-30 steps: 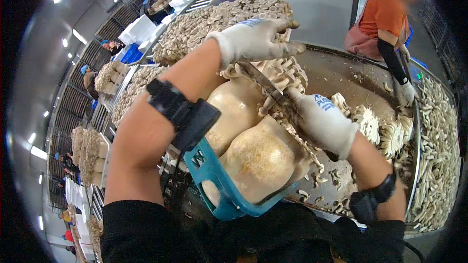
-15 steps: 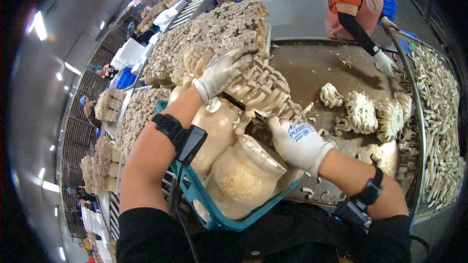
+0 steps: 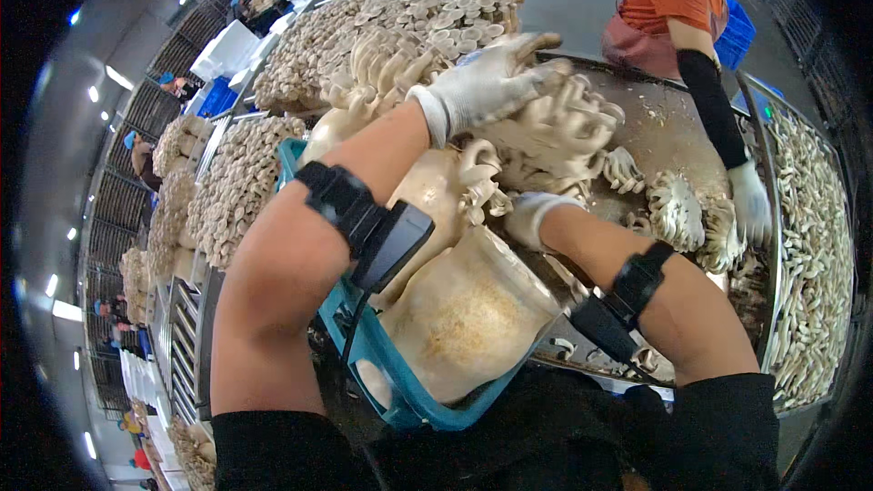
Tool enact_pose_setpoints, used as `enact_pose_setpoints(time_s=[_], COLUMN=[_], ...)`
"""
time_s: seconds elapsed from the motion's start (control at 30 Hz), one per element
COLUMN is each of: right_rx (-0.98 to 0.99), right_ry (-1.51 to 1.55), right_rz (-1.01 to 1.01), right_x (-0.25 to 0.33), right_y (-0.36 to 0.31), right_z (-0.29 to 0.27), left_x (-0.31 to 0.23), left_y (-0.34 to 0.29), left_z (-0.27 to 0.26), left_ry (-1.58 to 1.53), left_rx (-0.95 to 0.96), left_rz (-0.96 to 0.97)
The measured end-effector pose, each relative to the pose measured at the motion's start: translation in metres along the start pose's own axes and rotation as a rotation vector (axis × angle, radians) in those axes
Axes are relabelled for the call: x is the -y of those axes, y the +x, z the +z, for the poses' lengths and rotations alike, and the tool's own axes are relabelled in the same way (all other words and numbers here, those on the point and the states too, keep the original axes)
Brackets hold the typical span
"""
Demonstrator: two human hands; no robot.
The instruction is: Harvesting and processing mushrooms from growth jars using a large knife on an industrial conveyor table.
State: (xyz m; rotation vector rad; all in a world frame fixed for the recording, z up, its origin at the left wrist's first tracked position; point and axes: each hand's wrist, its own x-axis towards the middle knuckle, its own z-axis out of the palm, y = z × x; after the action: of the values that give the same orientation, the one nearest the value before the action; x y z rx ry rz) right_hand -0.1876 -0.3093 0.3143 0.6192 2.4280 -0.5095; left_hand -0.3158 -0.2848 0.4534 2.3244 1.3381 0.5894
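My left hand [image 3: 477, 95], in a white glove, lies over the top of a large mushroom cluster [image 3: 555, 132], fingers stretched out along it and partly blurred. Low against the same cluster is my gloved right hand [image 3: 530, 218]; its fingers are hidden, and no tool shows there now. A pale mushroom-growing block [image 3: 464, 318] lies tilted in a teal basket [image 3: 427, 416] in front of me, with another block [image 3: 423, 195] behind it. A small mushroom clump [image 3: 480, 177] sits beside that second block, left of my right hand.
A metal worktable [image 3: 650, 114] holds cut clumps [image 3: 676, 209] and scraps. Beyond its right edge lies a tray of loose mushrooms [image 3: 805, 245]. A co-worker's gloved hand [image 3: 750, 205] is near the clumps. Massed mushrooms [image 3: 427, 9] and a roller conveyor [image 3: 185, 336] are to the left.
The large cluster and my left hand have moved right, toward the worktable. The dark blade seen at my right hand earlier is now out of sight. The co-worker's hand has come closer.
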Motion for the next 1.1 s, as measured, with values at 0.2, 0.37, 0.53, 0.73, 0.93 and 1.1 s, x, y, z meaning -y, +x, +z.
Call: enact_pose_setpoints(time_s=[0.2, 0.37, 0.53, 0.73, 0.93, 1.1], right_rx=[-0.409, -0.537, -0.515, -0.511, -0.559, -0.386], right_ry=[0.216, 0.228, 0.358, 0.324, 0.264, 0.429], right_rz=[0.14, 0.262, 0.301, 0.276, 0.38, 0.323], right_x=[-0.026, -0.013, -0.01, -0.014, -0.033, -0.017], right_y=[-0.049, -0.063, -0.045, -0.042, -0.025, -0.015], right_z=[0.039, 0.07, 0.093, 0.096, 0.138, 0.07], left_x=[-0.052, -0.042, -0.047, -0.047, -0.042, -0.038], left_y=[-0.104, -0.172, -0.16, -0.162, -0.156, -0.173], left_z=[-0.035, -0.029, -0.026, -0.023, -0.022, -0.023], left_ry=[0.303, 0.335, 0.456, 0.416, 0.356, 0.4], left_rx=[-0.008, 0.004, 0.137, 0.14, 0.078, 0.102], left_rz=[0.099, -0.268, -0.242, -0.321, -0.284, -0.302])
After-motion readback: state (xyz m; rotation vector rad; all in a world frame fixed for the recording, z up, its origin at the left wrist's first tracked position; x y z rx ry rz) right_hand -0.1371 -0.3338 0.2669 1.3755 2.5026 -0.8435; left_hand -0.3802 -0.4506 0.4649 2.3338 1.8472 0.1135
